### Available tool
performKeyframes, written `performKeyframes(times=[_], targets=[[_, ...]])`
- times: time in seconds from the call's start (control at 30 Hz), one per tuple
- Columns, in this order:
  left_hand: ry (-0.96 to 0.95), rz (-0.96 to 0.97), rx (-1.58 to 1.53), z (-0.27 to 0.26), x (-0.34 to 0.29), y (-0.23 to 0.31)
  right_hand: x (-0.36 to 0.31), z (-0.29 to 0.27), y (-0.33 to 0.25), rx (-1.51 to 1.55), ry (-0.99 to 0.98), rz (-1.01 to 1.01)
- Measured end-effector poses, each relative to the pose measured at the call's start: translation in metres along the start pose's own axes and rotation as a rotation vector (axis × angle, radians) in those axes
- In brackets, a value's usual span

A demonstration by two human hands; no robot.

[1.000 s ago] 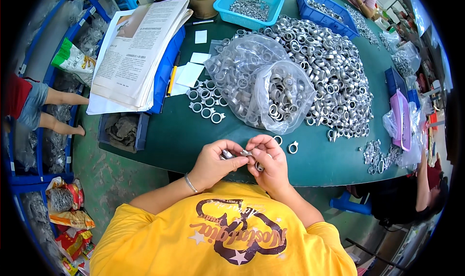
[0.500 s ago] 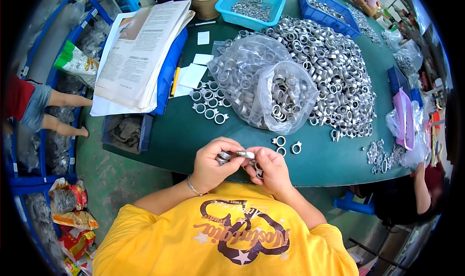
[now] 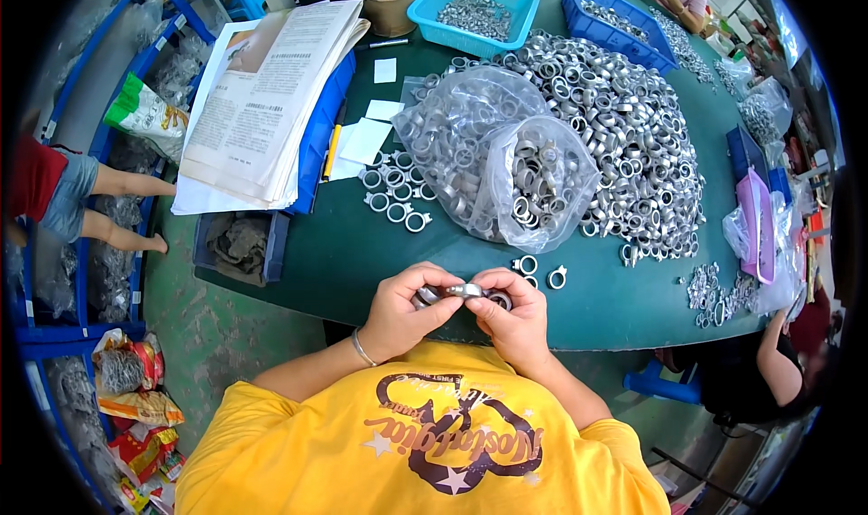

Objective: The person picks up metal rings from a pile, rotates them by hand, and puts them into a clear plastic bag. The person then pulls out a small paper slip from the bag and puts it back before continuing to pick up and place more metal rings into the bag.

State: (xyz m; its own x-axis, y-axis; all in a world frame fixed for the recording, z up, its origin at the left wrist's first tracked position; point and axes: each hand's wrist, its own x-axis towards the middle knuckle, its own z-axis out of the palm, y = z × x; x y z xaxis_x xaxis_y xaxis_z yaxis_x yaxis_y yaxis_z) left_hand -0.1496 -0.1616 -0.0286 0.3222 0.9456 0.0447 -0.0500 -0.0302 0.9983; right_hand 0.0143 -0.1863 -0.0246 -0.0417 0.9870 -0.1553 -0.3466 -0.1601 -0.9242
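Observation:
Close to the front edge of the table, both hands are closed and nearly meet. A silvery metal ring with a small projecting lug [image 3: 466, 290] is pinched between them. My left hand [image 3: 398, 311], with a bangle at the wrist, also has a metal ring tucked in its curled fingers. My right hand [image 3: 517, 314] grips the other side, with another ring partly showing under its fingers; the fingers hide how many there are. Just beyond lie a few loose rings [image 3: 557, 277]. Farther off, a clear plastic bag [image 3: 461, 126] full of rings lies with its mouth toward me.
A large heap of metal rings [image 3: 633, 144] covers the table's right half. Behind it stand a turquoise basin [image 3: 425, 13] and a blue basket [image 3: 579, 18] of small parts. Newspapers [image 3: 262, 108] lie on a blue bin at left. Other people are around the table's right side and at left.
My right hand has turned and risen slightly, bringing its fingers level with the left hand's. The ring between them now lies flatter, and the ring below my right fingers has moved up.

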Motion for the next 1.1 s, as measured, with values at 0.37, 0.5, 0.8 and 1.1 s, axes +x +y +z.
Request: performKeyframes(times=[0.37,0.5,0.8,1.1], targets=[[0.020,0.118,0.063,-0.0003,0.0002,0.0050,0.0009,-0.0014,0.0010,-0.095,-0.015,0.003],[0.029,0.131,0.072,0.0000,0.0003,0.0068,0.0005,-0.0001,0.0021,-0.106,-0.024,0.024],[0.027,0.183,0.149,-0.0002,0.0029,0.0098,0.0026,-0.0027,-0.0010,-0.084,-0.053,0.083],[0.035,0.168,0.136,-0.0016,0.0035,0.0081,0.0035,-0.0005,-0.0013,-0.109,-0.043,0.037]])
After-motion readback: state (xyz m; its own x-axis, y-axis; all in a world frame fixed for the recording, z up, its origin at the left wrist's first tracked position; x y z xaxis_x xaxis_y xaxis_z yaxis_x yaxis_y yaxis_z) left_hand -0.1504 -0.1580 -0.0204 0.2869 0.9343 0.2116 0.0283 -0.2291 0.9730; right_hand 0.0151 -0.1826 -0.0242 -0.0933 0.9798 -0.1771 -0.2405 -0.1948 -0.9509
